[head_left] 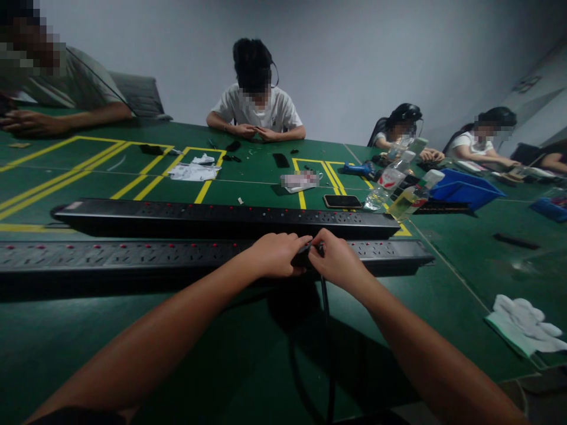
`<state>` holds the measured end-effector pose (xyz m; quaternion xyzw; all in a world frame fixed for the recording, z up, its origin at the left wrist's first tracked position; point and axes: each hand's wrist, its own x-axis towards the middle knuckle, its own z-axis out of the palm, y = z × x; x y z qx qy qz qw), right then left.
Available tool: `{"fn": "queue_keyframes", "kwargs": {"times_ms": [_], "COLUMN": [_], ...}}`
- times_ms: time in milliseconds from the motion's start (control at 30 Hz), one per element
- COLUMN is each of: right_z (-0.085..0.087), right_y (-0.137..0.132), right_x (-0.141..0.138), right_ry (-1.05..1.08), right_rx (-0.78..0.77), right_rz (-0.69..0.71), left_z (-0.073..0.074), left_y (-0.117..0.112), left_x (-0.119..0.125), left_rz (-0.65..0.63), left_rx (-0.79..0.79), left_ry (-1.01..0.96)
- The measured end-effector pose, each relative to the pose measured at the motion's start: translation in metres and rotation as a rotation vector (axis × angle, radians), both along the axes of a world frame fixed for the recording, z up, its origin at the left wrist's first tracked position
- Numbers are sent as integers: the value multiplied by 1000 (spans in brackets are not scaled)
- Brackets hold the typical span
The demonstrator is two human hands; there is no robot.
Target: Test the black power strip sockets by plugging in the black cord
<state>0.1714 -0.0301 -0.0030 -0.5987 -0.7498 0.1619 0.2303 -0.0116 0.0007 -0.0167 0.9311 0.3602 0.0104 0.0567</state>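
Note:
A long black power strip (150,257) with red switches lies across the table in front of me. My left hand (278,255) is closed over the strip, its fingers on the top and far side. Close to its right, my right hand (335,258) pinches a black plug at the strip's face; most of the plug is hidden by the fingers. From under the right hand a black cable (328,330) hangs down toward me. Whether the plug's pins are in a socket cannot be seen. Just behind lies a second black power strip (212,219), parallel to the first.
Behind the strips are a phone (342,202), crumpled white paper (195,170), bottles (410,198) and a blue bin (463,190). White gloves (525,324) lie at the right. Several people sit around the green table (447,330), one person (256,106) straight across.

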Motion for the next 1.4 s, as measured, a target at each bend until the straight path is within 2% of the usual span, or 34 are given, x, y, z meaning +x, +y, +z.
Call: {"fn": "queue_keyframes", "kwargs": {"times_ms": [300,433,500,533,633,733,867,967,1100,1233,1400], "right_z": [-1,-3,-3,-3,-6,-15,-22,-20,-12,-8,-8], "right_y": [6,3,0,-1,-3,-1,6,10,10,11,14], "right_x": [-2,16,32,40,57,55,46,51,75,102,118], "right_ry": [-31,117,192,180,-112,-382,-560,-583,-552,-503,-436], "right_rx": [-10,-105,-69,14,163,187,191,189,156,101,-13], "right_rz": [13,144,225,238,303,267,248,292,325,311,263], "left_z": [0,-1,-2,-2,-3,-3,-1,2,7,9,4], "left_y": [-1,-2,-2,-1,-1,0,0,-2,-10,-14,-13], "left_x": [1,1,0,0,0,1,1,0,0,2,2], "left_rz": [14,17,10,5,-1,6,-15,-48,-79,-85,-80], "left_rx": [19,28,24,21,17,12,22,39,69,91,101], "left_ry": [1,-2,-12,-19,-34,-24,10,45,48,28,38]}}
